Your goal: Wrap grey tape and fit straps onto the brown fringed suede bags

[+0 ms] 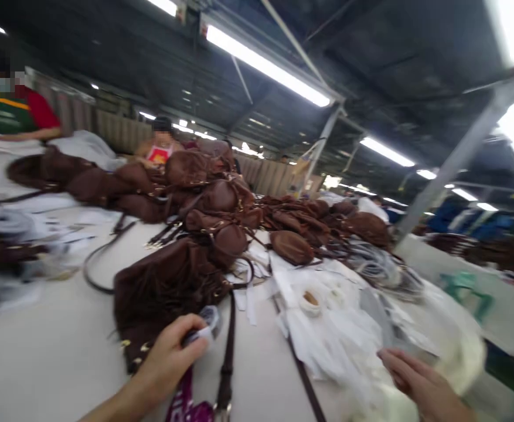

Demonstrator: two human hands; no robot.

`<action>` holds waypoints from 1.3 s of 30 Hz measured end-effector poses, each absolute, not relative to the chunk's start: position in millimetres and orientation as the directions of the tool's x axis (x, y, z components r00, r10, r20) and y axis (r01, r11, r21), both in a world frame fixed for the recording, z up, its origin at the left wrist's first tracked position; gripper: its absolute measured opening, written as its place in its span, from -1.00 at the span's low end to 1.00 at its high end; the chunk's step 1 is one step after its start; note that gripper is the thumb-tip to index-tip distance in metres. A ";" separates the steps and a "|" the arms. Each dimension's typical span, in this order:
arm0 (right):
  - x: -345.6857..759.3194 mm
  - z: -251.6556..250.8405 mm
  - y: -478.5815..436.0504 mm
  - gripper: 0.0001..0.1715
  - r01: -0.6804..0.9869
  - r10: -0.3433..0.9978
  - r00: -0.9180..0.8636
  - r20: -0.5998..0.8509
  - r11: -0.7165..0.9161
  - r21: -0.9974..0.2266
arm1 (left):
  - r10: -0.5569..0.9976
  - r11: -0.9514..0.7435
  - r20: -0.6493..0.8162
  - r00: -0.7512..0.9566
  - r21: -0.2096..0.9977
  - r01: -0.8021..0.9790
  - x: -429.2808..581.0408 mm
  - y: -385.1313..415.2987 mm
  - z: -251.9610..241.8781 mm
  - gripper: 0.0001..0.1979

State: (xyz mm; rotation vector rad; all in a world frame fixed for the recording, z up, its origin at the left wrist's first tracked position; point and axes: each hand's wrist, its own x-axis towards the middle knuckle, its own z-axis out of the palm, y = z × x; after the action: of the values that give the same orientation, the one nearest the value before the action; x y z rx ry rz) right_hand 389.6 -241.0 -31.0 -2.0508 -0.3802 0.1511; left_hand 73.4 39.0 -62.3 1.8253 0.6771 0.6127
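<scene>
My left hand (175, 349) is closed round a small translucent and white piece (213, 322) that looks like crumpled plastic or a roll; blur hides its exact kind. Just behind that hand lies a dark brown handbag (160, 287) with gold-coloured fittings, and its strap (227, 357) runs down beside the fingers. Below the hand shows a purple ribbon-like piece with pale lettering (186, 395). On the right, my right hand (419, 378) has its fingers pressed together at the edge of thin white sheets (340, 328). Whether anything is between those fingers I cannot make out.
Brown bags (221, 199) are heaped across the back of the white table (54, 363). A tape roll (310, 300) rests on the white sheets. Clear plastic (375, 264) lies behind. Two people sit across the table, and a slanted metal post (454, 152) rises at right.
</scene>
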 end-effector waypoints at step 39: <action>174.9 -73.0 -62.1 -0.70 0.195 0.803 0.587 0.108 -0.010 -0.981 | 0.669 0.138 0.028 0.743 0.977 -0.161 65.5 34.8 -62.3 -0.76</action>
State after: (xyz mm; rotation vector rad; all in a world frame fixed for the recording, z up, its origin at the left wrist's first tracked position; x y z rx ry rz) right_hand 174.9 -62.1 -73.0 -1.5409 -0.8737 0.5937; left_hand 65.5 34.8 -62.3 1.3037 0.4749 0.6332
